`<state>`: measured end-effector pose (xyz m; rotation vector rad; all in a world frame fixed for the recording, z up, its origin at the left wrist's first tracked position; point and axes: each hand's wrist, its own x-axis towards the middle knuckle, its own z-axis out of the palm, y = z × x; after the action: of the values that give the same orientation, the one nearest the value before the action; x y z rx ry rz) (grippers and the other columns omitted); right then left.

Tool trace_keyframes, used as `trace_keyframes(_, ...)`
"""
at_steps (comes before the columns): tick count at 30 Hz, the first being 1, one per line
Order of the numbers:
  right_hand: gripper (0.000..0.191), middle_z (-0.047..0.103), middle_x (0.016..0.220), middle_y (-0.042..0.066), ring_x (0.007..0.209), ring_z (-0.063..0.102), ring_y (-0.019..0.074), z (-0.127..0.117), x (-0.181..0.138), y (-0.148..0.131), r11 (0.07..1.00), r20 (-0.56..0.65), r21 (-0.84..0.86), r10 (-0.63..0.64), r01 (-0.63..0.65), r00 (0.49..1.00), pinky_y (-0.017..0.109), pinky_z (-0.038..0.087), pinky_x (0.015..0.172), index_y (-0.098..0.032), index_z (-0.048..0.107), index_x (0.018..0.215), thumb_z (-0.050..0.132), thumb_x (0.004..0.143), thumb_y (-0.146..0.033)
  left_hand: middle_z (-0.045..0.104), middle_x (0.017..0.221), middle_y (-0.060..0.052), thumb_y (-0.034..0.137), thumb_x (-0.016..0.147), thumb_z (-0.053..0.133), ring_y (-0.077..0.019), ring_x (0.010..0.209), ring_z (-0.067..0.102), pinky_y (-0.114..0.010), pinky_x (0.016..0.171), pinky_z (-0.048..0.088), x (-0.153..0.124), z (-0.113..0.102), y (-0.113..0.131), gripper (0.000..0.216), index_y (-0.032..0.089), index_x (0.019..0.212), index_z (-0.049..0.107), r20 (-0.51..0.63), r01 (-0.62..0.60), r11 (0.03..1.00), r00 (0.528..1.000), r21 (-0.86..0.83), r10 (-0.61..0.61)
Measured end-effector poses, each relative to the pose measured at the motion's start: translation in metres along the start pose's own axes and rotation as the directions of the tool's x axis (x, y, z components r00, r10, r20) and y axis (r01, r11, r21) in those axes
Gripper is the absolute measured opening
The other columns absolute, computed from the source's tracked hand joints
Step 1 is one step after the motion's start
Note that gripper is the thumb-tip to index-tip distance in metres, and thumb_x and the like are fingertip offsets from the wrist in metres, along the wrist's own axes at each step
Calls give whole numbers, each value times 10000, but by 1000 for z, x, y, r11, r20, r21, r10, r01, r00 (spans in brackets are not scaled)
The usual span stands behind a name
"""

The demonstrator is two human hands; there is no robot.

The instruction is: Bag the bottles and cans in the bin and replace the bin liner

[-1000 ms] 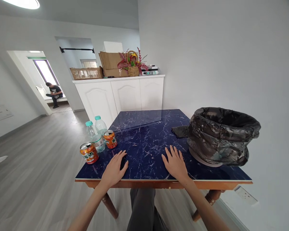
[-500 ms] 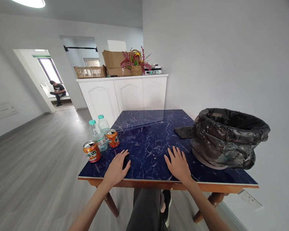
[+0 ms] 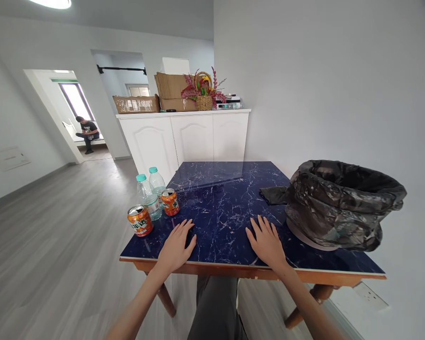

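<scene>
My left hand (image 3: pixel 176 246) lies flat on the dark blue marbled table (image 3: pixel 219 208), fingers stretched out and holding nothing. Just beyond it to the left stand two orange soda cans, a nearer can (image 3: pixel 140 221) and a farther can (image 3: pixel 170 202), both with opened tops. Behind them are two clear plastic bottles with teal caps, the front bottle (image 3: pixel 149 198) and the back bottle (image 3: pixel 157 182). My right hand (image 3: pixel 267 243) rests palm down with its fingers spread. To its right sits a bin lined with a black plastic bag (image 3: pixel 340 212); its inside bottom is hidden.
A dark folded cloth or bag piece (image 3: pixel 274 194) lies beside the bin. Past the table is a white cabinet (image 3: pixel 193 137) bearing cardboard boxes (image 3: pixel 136 104) and a flower basket (image 3: pixel 204 102). A wall (image 3: pixel 322 85) borders the right. A person (image 3: pixel 88 133) sits in a far doorway.
The whole view has shifted slightly, so things appear a little farther right. Both hands stay flat on the table, and the cans, bottles and bin keep their places.
</scene>
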<state>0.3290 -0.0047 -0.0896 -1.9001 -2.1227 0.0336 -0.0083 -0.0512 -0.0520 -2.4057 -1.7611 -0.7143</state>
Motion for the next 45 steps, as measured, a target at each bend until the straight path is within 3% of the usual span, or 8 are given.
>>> trace_keyframes(4,668,352,1723,161,1612,275,354,-7,-5,-1,999,-1,30,-13,13,1000,547,216,1306,-128,453,1625,299,1088,-494,546,1615,-86,438,1082,455,-274,1538,459,-530,1298,357,-1,0,0,455,228,1474,553,7,3,1000,1000,-5,-3)
trace_keyframes(7,654,368,1716,158,1590,332,320,-35,-13,1,980,-128,104,-157,171,979,486,335,1272,-126,460,1611,331,1088,-497,544,1617,-85,438,1082,456,-279,1537,460,-535,1292,365,-2,3,-2,461,235,1487,539,-3,7,1000,1000,-16,-7)
trace_keyframes(12,425,591,1544,98,1449,529,236,-137,-30,11,857,-545,46,-409,513,732,426,390,1249,-237,586,1472,485,1074,-343,553,1609,-90,442,1079,462,-283,1537,460,-534,1287,371,-5,9,-4,463,238,1486,543,-31,6,1000,1000,-23,-6)
trace_keyframes(18,413,697,1364,148,1314,627,298,-224,-34,43,922,-731,-116,-331,370,597,493,443,1165,-234,633,1422,567,1035,-363,563,1599,-100,430,1078,462,-288,1533,465,-526,1284,380,-7,6,-3,446,217,1456,563,-29,7,1000,1000,-13,-7)
trace_keyframes(23,641,741,1223,235,1199,664,347,-222,-21,83,978,-768,-177,-208,112,606,548,465,1055,-169,630,1459,435,1047,-619,563,1599,-98,421,1082,456,-283,1529,472,-533,1282,379,-10,5,-3,428,218,1441,571,-36,-13,1000,999,-2,13)
trace_keyframes(33,736,794,818,192,747,687,271,-193,9,136,903,-763,-418,-406,96,502,443,480,947,-119,796,1074,342,1050,-697,575,1586,-109,415,1079,460,-291,1529,472,-522,1282,387,-15,5,-2,437,200,1443,569,-39,-2,1000,999,-2,2)
trace_keyframes(41,616,810,892,105,569,623,210,-204,-1,97,938,-688,-208,-342,277,641,470,516,989,-189,737,1028,424,1031,-720,560,1599,-114,387,1082,454,-292,1541,452,-519,1291,374,-14,1,2,436,178,1449,557,-5,15,1000,1000,22,-15)
trace_keyframes(45,574,808,969,105,849,716,282,-202,-4,58,916,-683,-93,-345,391,644,518,468,1085,-216,727,1066,436,1038,-710,577,1584,-113,374,1073,469,-289,1526,475,-529,1279,388,-14,1,2,417,196,1440,559,-25,4,1000,1000,24,-3)
